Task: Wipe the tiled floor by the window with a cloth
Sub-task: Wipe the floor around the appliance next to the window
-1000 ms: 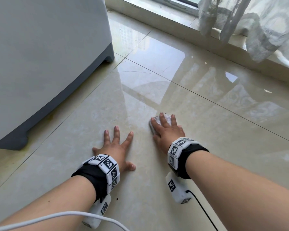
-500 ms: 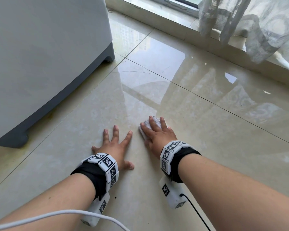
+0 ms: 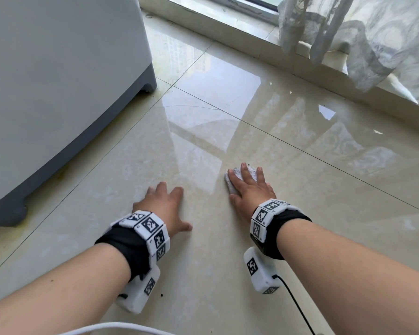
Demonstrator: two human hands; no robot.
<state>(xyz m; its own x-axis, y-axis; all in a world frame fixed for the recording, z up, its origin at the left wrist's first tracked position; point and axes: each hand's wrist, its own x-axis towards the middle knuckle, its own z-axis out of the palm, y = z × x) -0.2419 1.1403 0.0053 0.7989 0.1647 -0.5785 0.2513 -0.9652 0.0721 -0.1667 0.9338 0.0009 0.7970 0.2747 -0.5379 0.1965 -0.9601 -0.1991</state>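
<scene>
A small white cloth lies on the glossy beige tiled floor, mostly covered by my right hand, which presses it flat with straight fingers. My left hand rests palm down on the tile to the left of it, fingers spread, holding nothing. Both wrists wear black bands with white marker blocks.
A grey and white appliance stands close on the left. The raised window sill runs along the far side, with a white lace curtain hanging over it at the right. A white cable crosses the bottom edge. Dark specks lie near my left hand.
My right hand slid the cloth left toward my left hand, then back to the right. My left hand stayed planted on the tile.
</scene>
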